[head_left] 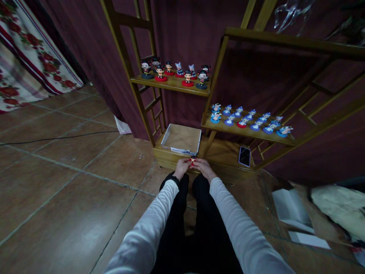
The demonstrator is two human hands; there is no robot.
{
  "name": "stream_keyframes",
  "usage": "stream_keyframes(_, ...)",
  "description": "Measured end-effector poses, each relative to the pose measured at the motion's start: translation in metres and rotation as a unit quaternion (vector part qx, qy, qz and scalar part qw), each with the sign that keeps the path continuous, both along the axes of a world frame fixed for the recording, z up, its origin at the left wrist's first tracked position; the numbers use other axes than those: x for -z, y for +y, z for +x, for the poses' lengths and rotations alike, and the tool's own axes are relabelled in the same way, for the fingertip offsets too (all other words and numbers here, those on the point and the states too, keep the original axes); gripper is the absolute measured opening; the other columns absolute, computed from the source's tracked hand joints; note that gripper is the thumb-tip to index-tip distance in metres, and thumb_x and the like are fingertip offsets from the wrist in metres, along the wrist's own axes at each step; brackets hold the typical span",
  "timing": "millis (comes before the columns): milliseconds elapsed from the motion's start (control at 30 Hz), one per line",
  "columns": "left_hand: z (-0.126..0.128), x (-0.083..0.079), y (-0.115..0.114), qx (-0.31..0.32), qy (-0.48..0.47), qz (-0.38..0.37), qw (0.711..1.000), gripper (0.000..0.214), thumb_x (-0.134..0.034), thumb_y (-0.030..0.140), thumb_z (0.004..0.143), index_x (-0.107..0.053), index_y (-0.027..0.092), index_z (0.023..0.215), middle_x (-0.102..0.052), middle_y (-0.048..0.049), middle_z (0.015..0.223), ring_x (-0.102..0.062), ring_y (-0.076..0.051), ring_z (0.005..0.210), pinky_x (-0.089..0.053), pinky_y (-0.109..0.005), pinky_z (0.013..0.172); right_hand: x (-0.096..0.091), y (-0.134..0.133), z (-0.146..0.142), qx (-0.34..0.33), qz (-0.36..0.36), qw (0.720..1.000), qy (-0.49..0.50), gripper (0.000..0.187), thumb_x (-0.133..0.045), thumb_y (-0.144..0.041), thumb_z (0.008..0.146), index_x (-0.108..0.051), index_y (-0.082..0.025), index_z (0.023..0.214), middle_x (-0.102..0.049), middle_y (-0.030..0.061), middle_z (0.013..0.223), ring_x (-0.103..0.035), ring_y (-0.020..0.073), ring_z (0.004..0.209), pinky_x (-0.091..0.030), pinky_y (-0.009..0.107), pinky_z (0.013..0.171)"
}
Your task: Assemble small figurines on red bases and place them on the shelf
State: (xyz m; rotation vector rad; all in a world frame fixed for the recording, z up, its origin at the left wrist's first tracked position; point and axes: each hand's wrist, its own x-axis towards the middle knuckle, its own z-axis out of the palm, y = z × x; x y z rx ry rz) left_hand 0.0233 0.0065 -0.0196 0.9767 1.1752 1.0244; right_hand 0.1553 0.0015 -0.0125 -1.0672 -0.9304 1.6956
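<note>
Between my two hands, in front of the lowest shelf, is a small figurine (193,160) with dark hair and a red base. My left hand (182,168) is closed on its left side, and my right hand (203,167) grips it from the right. Fingers cover part of the figurine. Just beyond my hands an open cardboard box (182,139) stands on the bottom shelf. Several figurines with red or dark bases (187,78) stand on the upper left shelf. On the middle right shelf are two rows of blue and white figurines (242,121), one with a red base.
A phone (244,156) lies on the right part of the bottom shelf (221,152). The wooden shelf frame (216,76) rises before a dark red curtain (182,23). A clear ornament (292,17) stands at top right. White box pieces (293,209) lie on the tiled floor at right.
</note>
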Motion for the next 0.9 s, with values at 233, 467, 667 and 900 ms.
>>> stream_keyframes(233,-0.001,-0.004,-0.002,0.008,-0.007,0.003,1.0,0.013,-0.061,0.018,0.071,-0.067,0.01,0.078,-0.062,-0.0015,0.058,-0.052,-0.007,0.047,-0.04,-0.018,0.049,0.001,0.001,0.001,-0.003,0.003,1.0,0.009,0.02,-0.069,-0.018,0.064,-0.067,-0.015,0.084,-0.071,0.0044,0.079,-0.066,0.0147,0.065,-0.052,0.034,0.079)
stream_keyframes(467,0.001,-0.012,-0.005,0.003,0.063,0.048,0.997,0.016,-0.062,0.021,0.069,-0.067,0.012,0.081,-0.06,0.0004,0.056,-0.052,-0.009,0.05,-0.041,-0.02,0.054,0.0,0.0,0.002,0.025,-0.003,1.0,0.017,0.023,-0.073,-0.025,0.059,-0.067,-0.017,0.079,-0.071,0.0035,0.081,-0.066,0.0165,0.074,-0.051,0.035,0.081)
stream_keyframes(667,0.0,-0.015,-0.009,0.017,0.162,0.119,0.979,0.018,-0.062,0.021,0.067,-0.066,0.015,0.083,-0.061,0.0012,0.063,-0.053,-0.011,0.059,-0.042,-0.02,0.06,-0.002,-0.002,0.004,0.049,-0.006,0.999,0.009,0.025,-0.075,-0.025,0.056,-0.067,-0.018,0.078,-0.071,0.0035,0.083,-0.065,0.0177,0.082,-0.049,0.036,0.085)
stream_keyframes(900,0.0,-0.017,-0.012,0.032,0.229,0.171,0.958,0.028,-0.061,0.022,0.069,-0.063,0.016,0.096,-0.063,-0.0014,0.075,-0.056,-0.013,0.067,-0.044,-0.022,0.067,0.0,-0.002,0.006,0.043,-0.014,0.999,0.011,0.028,-0.076,-0.028,0.056,-0.066,-0.018,0.081,-0.07,0.0033,0.085,-0.065,0.0169,0.081,-0.048,0.036,0.085)
